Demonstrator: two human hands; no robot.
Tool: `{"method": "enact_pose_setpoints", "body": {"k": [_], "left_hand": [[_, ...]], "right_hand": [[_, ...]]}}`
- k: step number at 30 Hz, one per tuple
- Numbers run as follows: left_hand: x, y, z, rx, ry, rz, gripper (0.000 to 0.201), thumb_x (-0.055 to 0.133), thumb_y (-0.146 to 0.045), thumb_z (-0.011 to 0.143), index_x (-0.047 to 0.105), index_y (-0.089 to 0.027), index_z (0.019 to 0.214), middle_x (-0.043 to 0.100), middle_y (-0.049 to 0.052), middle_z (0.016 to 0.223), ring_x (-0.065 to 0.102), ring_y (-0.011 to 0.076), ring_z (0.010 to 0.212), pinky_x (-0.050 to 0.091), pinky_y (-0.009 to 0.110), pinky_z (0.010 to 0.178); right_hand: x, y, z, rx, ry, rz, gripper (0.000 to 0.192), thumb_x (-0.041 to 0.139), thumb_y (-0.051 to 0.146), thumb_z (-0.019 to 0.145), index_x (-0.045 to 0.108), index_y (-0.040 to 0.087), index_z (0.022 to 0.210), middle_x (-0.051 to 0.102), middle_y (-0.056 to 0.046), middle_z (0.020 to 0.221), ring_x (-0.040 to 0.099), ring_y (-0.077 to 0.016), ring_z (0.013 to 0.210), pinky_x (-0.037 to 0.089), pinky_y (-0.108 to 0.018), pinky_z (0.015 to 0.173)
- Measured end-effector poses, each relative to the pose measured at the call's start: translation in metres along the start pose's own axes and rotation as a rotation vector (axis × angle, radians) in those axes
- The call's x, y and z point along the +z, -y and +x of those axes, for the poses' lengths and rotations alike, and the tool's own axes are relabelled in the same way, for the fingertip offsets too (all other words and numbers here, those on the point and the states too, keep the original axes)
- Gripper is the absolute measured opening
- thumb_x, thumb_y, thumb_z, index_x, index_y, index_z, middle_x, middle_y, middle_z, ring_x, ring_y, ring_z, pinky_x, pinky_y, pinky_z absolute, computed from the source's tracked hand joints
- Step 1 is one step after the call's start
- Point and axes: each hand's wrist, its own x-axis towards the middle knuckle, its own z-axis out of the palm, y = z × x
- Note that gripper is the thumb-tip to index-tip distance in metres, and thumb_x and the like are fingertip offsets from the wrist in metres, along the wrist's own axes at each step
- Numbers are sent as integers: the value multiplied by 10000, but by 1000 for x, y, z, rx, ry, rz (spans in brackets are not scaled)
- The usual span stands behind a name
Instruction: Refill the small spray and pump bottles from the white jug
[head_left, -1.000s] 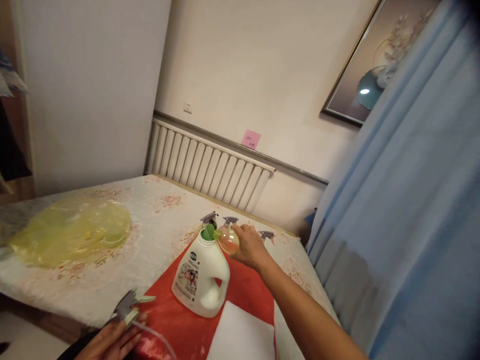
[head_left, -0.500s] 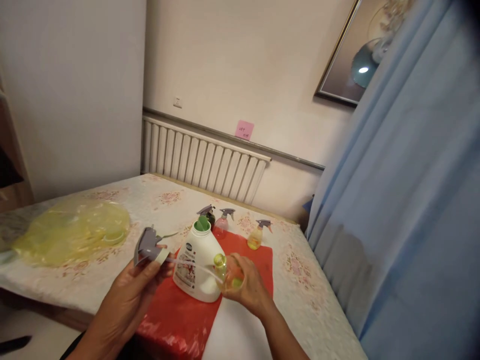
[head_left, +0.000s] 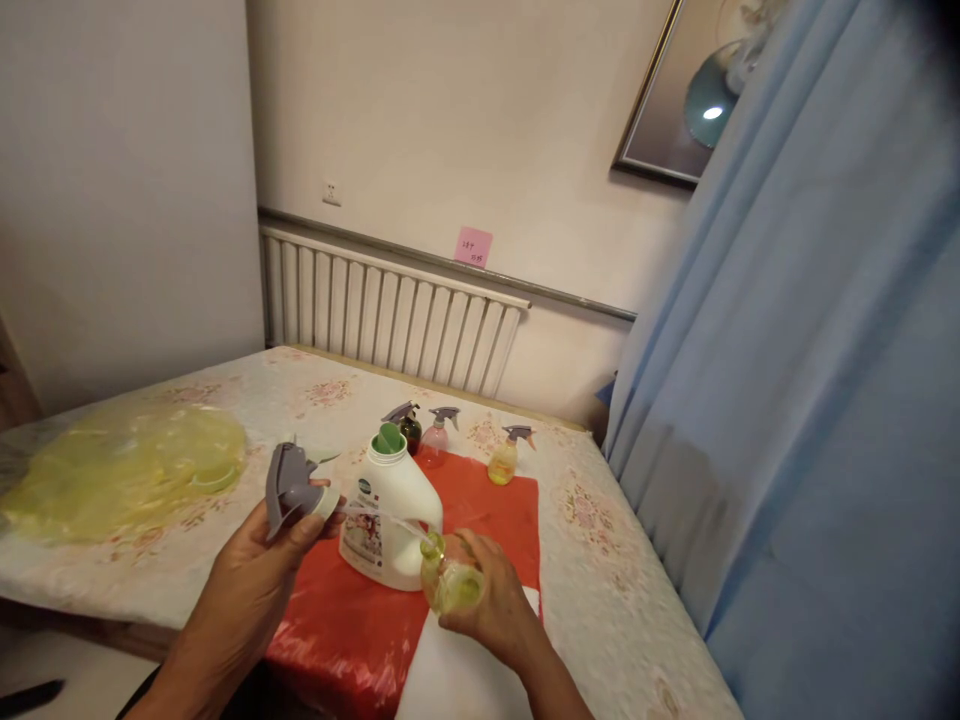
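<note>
My left hand (head_left: 259, 570) grips a grey trigger spray head (head_left: 289, 490), its clear dip tube (head_left: 382, 517) pointing right. In my right hand (head_left: 491, 600) is a small yellow-tinted clear bottle (head_left: 450, 580), tilted with its neck toward the tube. The tube's end meets the bottle mouth; how far it goes in I cannot tell. Behind both hands a white detergent jug (head_left: 405, 500) with a green spout (head_left: 388, 438) stands upright on a red plastic sheet (head_left: 345, 630).
Behind the jug stand a dark spray bottle (head_left: 410, 430), a pink one (head_left: 435, 440) and a yellow one (head_left: 503, 462). A yellow plastic bag (head_left: 112, 470) with a green ring-shaped lid (head_left: 215, 478) lies left on the floral cloth (head_left: 600, 560). A blue curtain (head_left: 810, 350) hangs at right.
The bottle in my right hand has tilted, and its mouth has come to the end of the dip tube. My view has shifted slightly to the right.
</note>
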Motion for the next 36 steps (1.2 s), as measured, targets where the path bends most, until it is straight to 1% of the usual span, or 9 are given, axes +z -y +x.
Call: {"method": "enact_pose_setpoints", "body": {"k": [4, 6, 10, 15, 17, 21, 26, 30, 36], "left_hand": [[1, 6, -2, 12, 15, 84, 575, 896, -438, 563, 704, -205, 1052, 745, 23, 935, 660, 213, 810, 548, 294, 783], [0, 11, -3, 7, 43, 109, 561, 893, -444, 571, 704, -219, 1050, 751, 28, 982, 674, 236, 854, 553, 308, 809], [-1, 23, -6, -23, 131, 137, 516, 869, -411, 636, 702, -232, 1090, 754, 44, 1077, 670, 278, 1017, 523, 327, 914], [2, 31, -9, -50, 241, 201, 588, 853, -473, 634, 692, -223, 1142, 714, 75, 1214, 586, 325, 1206, 463, 363, 1021], [5, 32, -11, -55, 281, 235, 605, 836, -493, 647, 678, -228, 1167, 707, 71, 1231, 550, 335, 1255, 427, 395, 1068], [10, 37, -14, -107, 381, 241, 566, 788, -496, 706, 659, -226, 1187, 712, 66, 1225, 549, 332, 1263, 390, 448, 1106], [11, 49, -15, -165, 401, 230, 556, 796, -479, 703, 674, -217, 1178, 722, 79, 1211, 546, 345, 1269, 357, 485, 1131], [11, 53, -15, -157, 422, 209, 589, 793, -456, 717, 647, -208, 1231, 697, 95, 1258, 518, 356, 1300, 324, 514, 1150], [10, 56, -13, -171, 443, 205, 581, 771, -434, 753, 615, -219, 1270, 673, 84, 1301, 485, 341, 1335, 285, 512, 1172]], "right_hand": [[-1, 5, -1, -4, 14, -15, 593, 761, 241, 613, 613, 207, 1187, 675, -89, 1156, 641, -292, 1071, 521, -417, 954], [1, 4, -2, -3, 32, -18, 620, 764, 226, 597, 608, 203, 1197, 671, -89, 1145, 636, -292, 1066, 519, -412, 954], [11, -5, -2, -9, 57, 26, 788, 799, 194, 535, 556, 190, 1285, 638, -97, 1193, 603, -299, 1101, 487, -414, 998], [25, -13, -5, -79, 38, 96, 793, 814, 219, 553, 547, 244, 1299, 627, -66, 1179, 596, -285, 1073, 498, -395, 962], [27, -11, -5, -83, 48, 124, 815, 830, 225, 549, 539, 235, 1311, 615, -76, 1200, 585, -290, 1097, 484, -406, 980], [23, -1, -7, -21, 131, 175, 899, 862, 177, 499, 526, 185, 1332, 593, -104, 1241, 567, -301, 1132, 457, -417, 1006], [21, 7, -11, 38, 180, 231, 968, 880, 119, 450, 520, 157, 1347, 575, -122, 1275, 549, -307, 1170, 429, -406, 1039], [27, 4, -14, 40, 172, 256, 970, 886, 134, 445, 521, 164, 1343, 585, -117, 1258, 564, -308, 1142, 446, -414, 1014], [28, 4, -15, 71, 170, 277, 967, 901, 148, 422, 543, 177, 1320, 604, -103, 1208, 580, -313, 1100, 466, -430, 972]]}}
